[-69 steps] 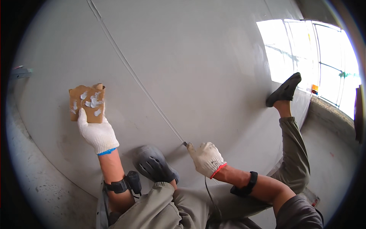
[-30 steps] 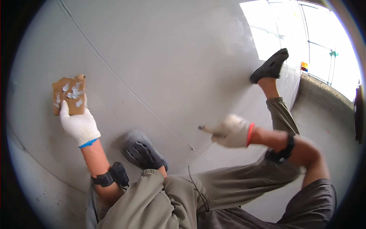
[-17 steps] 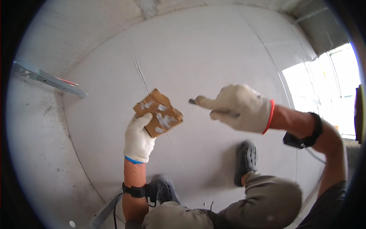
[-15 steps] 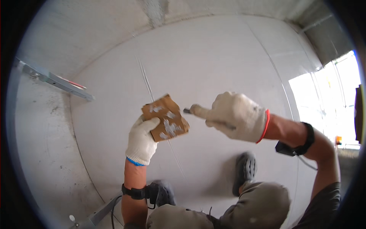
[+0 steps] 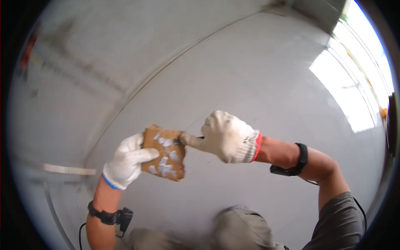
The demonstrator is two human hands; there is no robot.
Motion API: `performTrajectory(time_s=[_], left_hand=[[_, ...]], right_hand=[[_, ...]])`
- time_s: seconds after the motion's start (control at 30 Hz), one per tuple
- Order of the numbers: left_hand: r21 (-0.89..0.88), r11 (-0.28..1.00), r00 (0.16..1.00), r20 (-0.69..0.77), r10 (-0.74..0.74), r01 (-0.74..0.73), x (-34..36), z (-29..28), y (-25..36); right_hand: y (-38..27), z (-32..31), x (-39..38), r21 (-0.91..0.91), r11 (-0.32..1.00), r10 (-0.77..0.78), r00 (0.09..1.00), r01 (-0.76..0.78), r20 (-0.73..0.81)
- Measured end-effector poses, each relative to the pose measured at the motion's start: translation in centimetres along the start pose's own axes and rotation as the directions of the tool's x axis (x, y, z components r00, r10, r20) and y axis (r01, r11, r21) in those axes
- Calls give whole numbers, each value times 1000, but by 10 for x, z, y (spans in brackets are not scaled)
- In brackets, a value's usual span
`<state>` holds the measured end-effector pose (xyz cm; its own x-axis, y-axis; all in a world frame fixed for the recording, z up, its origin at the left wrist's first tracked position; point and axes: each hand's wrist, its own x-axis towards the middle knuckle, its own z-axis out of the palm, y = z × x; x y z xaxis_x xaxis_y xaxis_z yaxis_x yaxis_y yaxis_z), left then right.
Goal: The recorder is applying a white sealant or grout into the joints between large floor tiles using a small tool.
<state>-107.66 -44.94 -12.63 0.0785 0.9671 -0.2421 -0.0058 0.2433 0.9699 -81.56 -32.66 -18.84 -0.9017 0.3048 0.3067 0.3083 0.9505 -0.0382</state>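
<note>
My left hand, in a white knit glove with a blue cuff, grips the left edge of a torn piece of brown cardboard, thumb on top. Several dabs of light grey paste lie scattered over the face of the cardboard. My right hand, gloved in white with a red cuff, is closed with its index finger stretched out along a slim tool. Only the tool's dark tip shows clearly, at the cardboard's upper right edge; the glove hides most of the rest.
Below the hands spreads a smooth grey floor, meeting a grey wall along a dark seam. A pale strip is at the left. Bright window light comes in at the right. My knees are at the lower edge.
The view has turned toward the left wall. My left hand and the cardboard have shifted left in view. My right hand has come closer, bringing the tool's tip to the cardboard.
</note>
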Motion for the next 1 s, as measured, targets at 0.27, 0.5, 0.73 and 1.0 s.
performTrajectory(time_s=[0.27,0.5,0.73,1.0], left_hand=[[225,958,981,121,154,-178,-86,100,-15],[247,958,880,475,12,-146,-36,35,59],[254,967,536,819,-205,-18,-19,61,109],[395,917,22,919,-395,-44,-139,-34,167]], right_hand=[[-165,80,-283,437,610,750,659,-661,-50],[-391,112,-248,603,-176,984,-157,-778,85],[-612,43,-68,719,-557,630,-776,-415,40],[-846,48,332,807,-585,-9,-995,83,96]])
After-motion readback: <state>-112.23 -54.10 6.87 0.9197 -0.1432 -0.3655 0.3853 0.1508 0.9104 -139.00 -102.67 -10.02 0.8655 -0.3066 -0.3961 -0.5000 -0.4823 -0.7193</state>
